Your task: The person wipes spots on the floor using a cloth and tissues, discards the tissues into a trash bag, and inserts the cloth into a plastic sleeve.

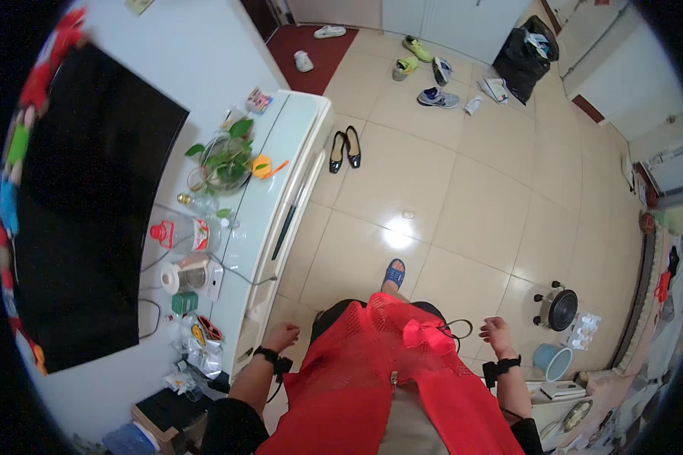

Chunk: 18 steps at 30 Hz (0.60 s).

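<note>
My left hand (283, 336) hangs at my side, loosely curled and holding nothing; it is nearest to the white TV cabinet (299, 125). On the other side, my right hand (496, 334) is raised a little with bent fingers, also without anything in it. Each wrist wears a black strap with a small device. I wear a red mesh vest (341, 392), with a dark cord loop (461, 329) near its front. Beyond the vest, one foot in a blue slipper (394, 274) shows on the tiled floor (393, 187).
A potted plant (227, 162), a plastic jug (193, 235) and an electric kettle (190, 276) stand on the cabinet. Black shoes (345, 149) and several sneakers (438, 98) lie ahead, before a black garbage bag (523, 60). Rightward are a round stool (562, 310) and a blue bin (552, 362).
</note>
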Tool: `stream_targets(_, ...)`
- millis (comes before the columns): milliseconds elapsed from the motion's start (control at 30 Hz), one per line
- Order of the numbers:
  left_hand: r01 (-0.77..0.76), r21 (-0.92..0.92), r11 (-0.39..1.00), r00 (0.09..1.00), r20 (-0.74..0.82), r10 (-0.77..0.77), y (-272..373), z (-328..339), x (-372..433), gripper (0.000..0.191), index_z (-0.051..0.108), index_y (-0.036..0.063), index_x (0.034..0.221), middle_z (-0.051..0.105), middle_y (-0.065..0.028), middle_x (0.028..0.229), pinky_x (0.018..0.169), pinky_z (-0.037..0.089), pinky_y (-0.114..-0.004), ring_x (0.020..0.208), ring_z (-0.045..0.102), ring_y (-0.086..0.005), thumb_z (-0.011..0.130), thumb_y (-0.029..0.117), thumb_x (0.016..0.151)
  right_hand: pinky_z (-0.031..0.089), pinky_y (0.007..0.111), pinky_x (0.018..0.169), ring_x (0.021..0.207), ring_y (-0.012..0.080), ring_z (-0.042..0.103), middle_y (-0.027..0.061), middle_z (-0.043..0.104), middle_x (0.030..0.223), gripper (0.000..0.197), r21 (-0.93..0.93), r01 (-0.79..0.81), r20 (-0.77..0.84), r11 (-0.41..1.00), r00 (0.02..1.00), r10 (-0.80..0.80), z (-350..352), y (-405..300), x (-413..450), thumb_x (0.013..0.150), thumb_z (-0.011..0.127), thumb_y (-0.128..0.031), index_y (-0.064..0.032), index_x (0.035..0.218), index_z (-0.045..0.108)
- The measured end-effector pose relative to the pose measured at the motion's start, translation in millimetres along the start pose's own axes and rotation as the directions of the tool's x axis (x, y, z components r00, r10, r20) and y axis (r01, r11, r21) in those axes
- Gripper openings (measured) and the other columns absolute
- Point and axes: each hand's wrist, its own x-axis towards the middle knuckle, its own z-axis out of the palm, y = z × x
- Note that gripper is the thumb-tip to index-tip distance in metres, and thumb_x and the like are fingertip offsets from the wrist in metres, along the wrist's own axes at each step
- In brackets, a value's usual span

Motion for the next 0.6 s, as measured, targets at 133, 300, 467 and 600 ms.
stream_targets(133,-0.121,0.093,0.988,0.991,-0.041,0.125,109,10,33,0.022,0.061,-0.0005,0.096,0.064,-0.0092,0.081,0.058,0.051,-0.028,0.069,0.062,-0.0161,0.058,0.015,0.08,0.048,0.028,0.053,0.064,0.0183,0.062,0.0103,0.062,0.08,0.018,0.148,-0.09,-0.174,0.985,0.978,0.116,-43,14,3,0.087,0.047,-0.016,-0.0037,0.099,0.052)
stream_targets(300,-0.218,0.285,0.933,0.974,0.007,0.226,201,14,95,0.018,0.062,-0.0006,0.089,0.064,-0.0081,0.072,0.054,0.05,-0.028,0.061,0.061,-0.0159,0.061,0.014,0.078,0.046,0.029,0.047,0.058,0.0184,0.06,0.012,0.062,0.076,0.024,0.309,-0.232,-0.15,0.922,0.946,0.289,-40,86,-1,0.09,0.05,-0.023,0.0005,0.095,0.053)
stream_targets(467,-0.167,0.406,0.898,0.985,0.109,0.134,314,30,121,0.02,0.062,0.0001,0.088,0.062,-0.0069,0.068,0.054,0.049,-0.028,0.061,0.061,-0.0169,0.061,0.017,0.078,0.047,0.029,0.049,0.058,0.0195,0.061,0.0124,0.062,0.077,0.025,0.566,-0.319,-0.097,0.76,0.89,0.445,-20,79,-11,0.087,0.051,-0.018,0.0022,0.102,0.052)
stream_targets(600,-0.318,0.753,0.576,0.948,0.239,0.211,381,38,174,0.025,0.063,0.0002,0.093,0.065,-0.009,0.073,0.058,0.05,-0.029,0.062,0.061,-0.0167,0.061,0.02,0.077,0.048,0.028,0.049,0.058,0.0195,0.061,0.0127,0.062,0.079,0.023,0.682,-0.34,-0.053,0.647,0.86,0.508,-31,42,29,0.087,0.049,-0.014,0.002,0.103,0.052)
